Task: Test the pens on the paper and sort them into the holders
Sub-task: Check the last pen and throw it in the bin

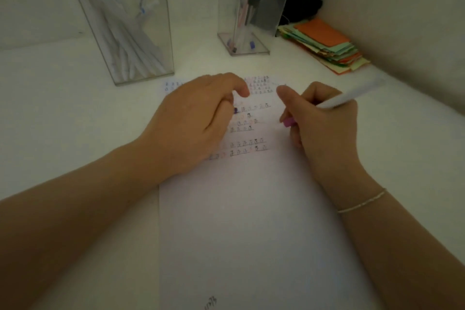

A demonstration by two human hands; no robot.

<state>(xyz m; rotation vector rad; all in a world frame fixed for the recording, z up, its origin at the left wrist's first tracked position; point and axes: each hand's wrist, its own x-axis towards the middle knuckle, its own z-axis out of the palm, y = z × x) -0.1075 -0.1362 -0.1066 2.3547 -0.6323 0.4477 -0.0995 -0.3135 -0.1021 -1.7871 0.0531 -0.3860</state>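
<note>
Pen (pixel 352 97) slants through right hand's (pixel 324 121) grip, tip over paper (pixel 239 221).

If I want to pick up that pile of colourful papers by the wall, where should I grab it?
Probably pinch the paper stack at its near edge, coming from the open table side. The wall blocks the far side, and the loose, fanned sheets would likely slip unless thumb and fingers squeeze the whole pile top and bottom.
</note>
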